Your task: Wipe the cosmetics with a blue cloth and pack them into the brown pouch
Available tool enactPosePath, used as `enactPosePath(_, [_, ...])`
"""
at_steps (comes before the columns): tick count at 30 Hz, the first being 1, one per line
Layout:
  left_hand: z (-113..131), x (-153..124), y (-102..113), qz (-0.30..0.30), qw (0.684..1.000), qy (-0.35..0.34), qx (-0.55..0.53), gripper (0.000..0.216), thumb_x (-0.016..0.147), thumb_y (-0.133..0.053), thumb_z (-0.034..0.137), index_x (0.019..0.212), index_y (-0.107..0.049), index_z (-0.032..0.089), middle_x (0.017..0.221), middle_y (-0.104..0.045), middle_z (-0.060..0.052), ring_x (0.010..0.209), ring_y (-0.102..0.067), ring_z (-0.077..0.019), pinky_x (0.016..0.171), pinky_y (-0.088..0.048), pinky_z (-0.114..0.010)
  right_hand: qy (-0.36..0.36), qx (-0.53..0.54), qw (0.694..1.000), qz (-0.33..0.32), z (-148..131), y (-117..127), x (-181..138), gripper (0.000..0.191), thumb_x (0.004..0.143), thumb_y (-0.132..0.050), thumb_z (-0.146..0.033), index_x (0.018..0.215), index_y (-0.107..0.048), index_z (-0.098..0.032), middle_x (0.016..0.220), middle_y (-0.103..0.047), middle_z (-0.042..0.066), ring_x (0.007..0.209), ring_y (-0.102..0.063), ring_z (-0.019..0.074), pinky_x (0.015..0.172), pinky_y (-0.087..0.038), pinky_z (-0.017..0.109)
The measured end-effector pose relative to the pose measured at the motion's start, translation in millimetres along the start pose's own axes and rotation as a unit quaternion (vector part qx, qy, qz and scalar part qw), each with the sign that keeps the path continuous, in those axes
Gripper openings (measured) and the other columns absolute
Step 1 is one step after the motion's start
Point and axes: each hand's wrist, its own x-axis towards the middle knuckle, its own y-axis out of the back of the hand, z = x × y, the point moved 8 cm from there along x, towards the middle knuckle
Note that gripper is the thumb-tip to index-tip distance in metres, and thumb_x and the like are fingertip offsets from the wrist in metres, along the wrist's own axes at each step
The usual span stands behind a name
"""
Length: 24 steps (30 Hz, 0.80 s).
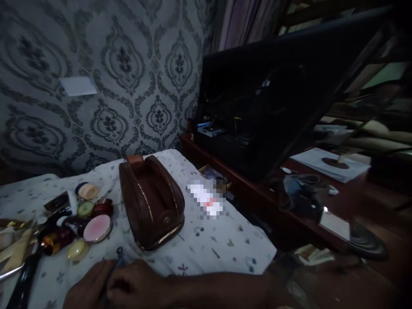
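At the bottom edge, my left hand point(89, 285) and my right hand point(138, 281) are close together with fingers curled. Between them sticks up a small dark bluish thing with a looped tip point(120, 253); its lower part is hidden by the fingers. Just beyond the hands, a brown toiletry bag point(144, 201) stands unzipped on the patterned white sheet point(222, 253). To the left lies a pile of cosmetics, with a pink round compact point(98, 228), a pale yellow round item point(78, 250), a green-lidded jar point(85, 209) and a black handle point(25, 279).
A blurred-out white item point(206, 199) lies right of the bag. Along the right runs a reddish-brown table point(309, 214) bearing a large dark screen point(257, 103), papers point(322, 161) and small clutter. A patterned wall point(141, 77) rises behind the sheet.
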Motion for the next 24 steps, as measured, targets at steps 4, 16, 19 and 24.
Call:
enactPosePath(4, [2.8, 8.5, 7.7, 0.003, 1.0, -0.007, 0.013, 0.038, 0.074, -0.045, 0.018, 0.107, -0.064, 0.023, 0.098, -0.077, -0.006, 0.084, -0.074, -0.0201, 0.071, -0.059, -0.023, 0.058, -0.05, 0.997, 0.031, -11.0, 1.4, -2.9, 0.002, 0.084, -0.062, -0.02, 0.083, -0.063, -0.018, 0.073, -0.057, -0.004, 0.062, -0.049, 0.0087, 0.06, -0.038, 0.017])
enactPosePath(16, [10.8, 23.4, 8.1, -0.047, 0.996, 0.052, 0.049, 0.041, 0.071, -0.044, 0.018, 0.104, -0.068, 0.02, 0.1, -0.077, -0.008, 0.086, -0.074, -0.0216, 0.067, -0.058, -0.026, 0.101, -0.067, 0.992, 0.023, -25.8, 0.9, -11.3, 0.008, 0.083, -0.065, -0.016, 0.079, -0.059, -0.019, 0.066, -0.05, -0.007, 0.062, -0.049, 0.009, 0.06, -0.037, 0.018])
enactPosePath(19, [7.5, 21.7, 7.0, -0.043, 0.996, 0.063, 0.054, 0.042, 0.07, -0.045, 0.02, 0.105, -0.068, 0.02, 0.104, -0.077, -0.008, 0.089, -0.074, -0.0227, 0.073, -0.059, -0.027, 0.114, -0.07, 0.991, 0.023, -30.3, 2.9, -13.7, 0.009, 0.082, -0.065, -0.013, 0.078, -0.058, -0.018, 0.066, -0.049, -0.007, 0.062, -0.048, 0.0088, 0.059, -0.035, 0.018])
enactPosePath(24, [5.8, 20.5, 8.6, -0.019, 0.997, 0.056, 0.047, 0.039, 0.072, -0.045, 0.022, 0.105, -0.066, 0.02, 0.101, -0.077, -0.009, 0.088, -0.074, -0.0238, 0.075, -0.059, -0.03, 0.123, -0.064, 0.99, 0.024, -32.2, 5.6, -13.5, 0.014, 0.082, -0.065, -0.013, 0.073, -0.055, -0.018, 0.064, -0.047, -0.008, 0.06, -0.046, 0.0082, 0.057, -0.033, 0.019])
